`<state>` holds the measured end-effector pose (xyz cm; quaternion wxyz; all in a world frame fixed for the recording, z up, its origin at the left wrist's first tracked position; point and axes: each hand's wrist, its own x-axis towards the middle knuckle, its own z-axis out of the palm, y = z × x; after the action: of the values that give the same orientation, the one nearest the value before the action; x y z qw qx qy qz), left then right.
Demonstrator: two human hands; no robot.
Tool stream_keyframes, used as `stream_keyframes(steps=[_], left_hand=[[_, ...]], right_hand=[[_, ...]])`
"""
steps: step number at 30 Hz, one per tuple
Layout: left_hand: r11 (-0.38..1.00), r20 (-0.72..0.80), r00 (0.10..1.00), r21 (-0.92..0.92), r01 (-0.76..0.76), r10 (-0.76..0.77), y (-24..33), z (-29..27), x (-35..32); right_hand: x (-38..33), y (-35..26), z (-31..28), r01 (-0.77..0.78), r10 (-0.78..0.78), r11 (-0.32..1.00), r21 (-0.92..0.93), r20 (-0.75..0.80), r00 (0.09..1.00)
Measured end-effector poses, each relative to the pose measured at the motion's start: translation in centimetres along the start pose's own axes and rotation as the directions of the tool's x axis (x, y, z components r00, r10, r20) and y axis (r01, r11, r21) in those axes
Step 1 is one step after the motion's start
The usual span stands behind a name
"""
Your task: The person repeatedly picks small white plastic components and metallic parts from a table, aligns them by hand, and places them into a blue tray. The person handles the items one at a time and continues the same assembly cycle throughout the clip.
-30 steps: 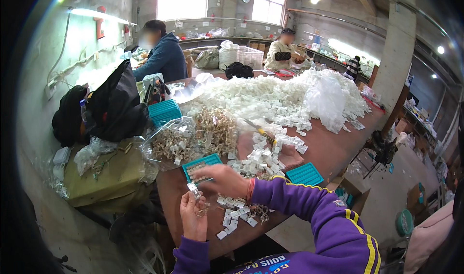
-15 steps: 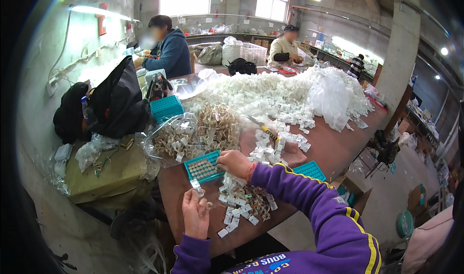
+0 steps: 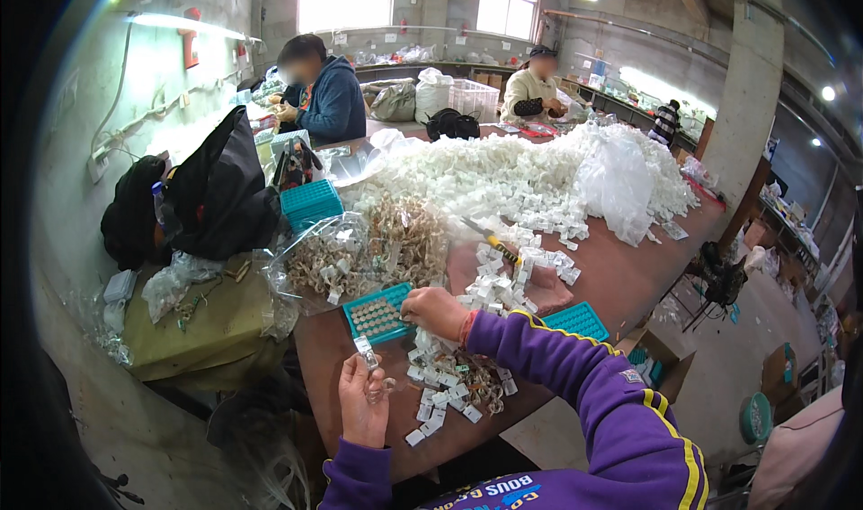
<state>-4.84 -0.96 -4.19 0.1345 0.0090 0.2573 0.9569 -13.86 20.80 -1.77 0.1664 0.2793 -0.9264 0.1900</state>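
My left hand [image 3: 363,406] is raised at the near table edge, pinching a small clear plastic piece [image 3: 365,352] between thumb and fingers. My right hand [image 3: 433,310], in a purple sleeve with yellow stripes, reaches over the right edge of a teal tray [image 3: 376,313] filled with small round parts. Its fingers curl down on the tray's rim; whether they hold anything is hidden. A loose heap of small white plastic pieces [image 3: 447,386] lies just below the right hand.
A clear bag of tan parts [image 3: 360,254] sits behind the tray. A huge white pile [image 3: 530,177] covers the far table. More teal trays [image 3: 310,202] [image 3: 576,319], black bags [image 3: 211,191], yellow-handled pliers [image 3: 490,237]. Two people work at the back.
My right hand has moved from the white pieces near the left hand up to the teal tray's right edge. The left hand has stayed at the table edge with its clear piece.
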Motion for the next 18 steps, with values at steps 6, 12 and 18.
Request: stream_keyframes(steps=[6, 12, 18], left_hand=[[1.000, 0.021, 1.000, -0.019, -0.001, 0.001, -0.1, -0.7, 0.3], [1.000, 0.016, 1.000, -0.015, 0.008, -0.008, 0.1, 0.1, 0.1], [0.996, -0.113, 0.994, 0.090, 0.008, 0.002, 0.2, 1.6, -0.4]], right_hand=[[0.0, 0.4, -0.5, -0.025, 0.025, 1.000, 0.009, 0.016, 1.000], [-0.3, 0.7, -1.2, 0.000, 0.000, 1.000, 0.002, 0.054, 0.999], [0.2, 3.5, -1.8, 0.070, -0.070, 0.998, 0.005, 0.162, 0.984]])
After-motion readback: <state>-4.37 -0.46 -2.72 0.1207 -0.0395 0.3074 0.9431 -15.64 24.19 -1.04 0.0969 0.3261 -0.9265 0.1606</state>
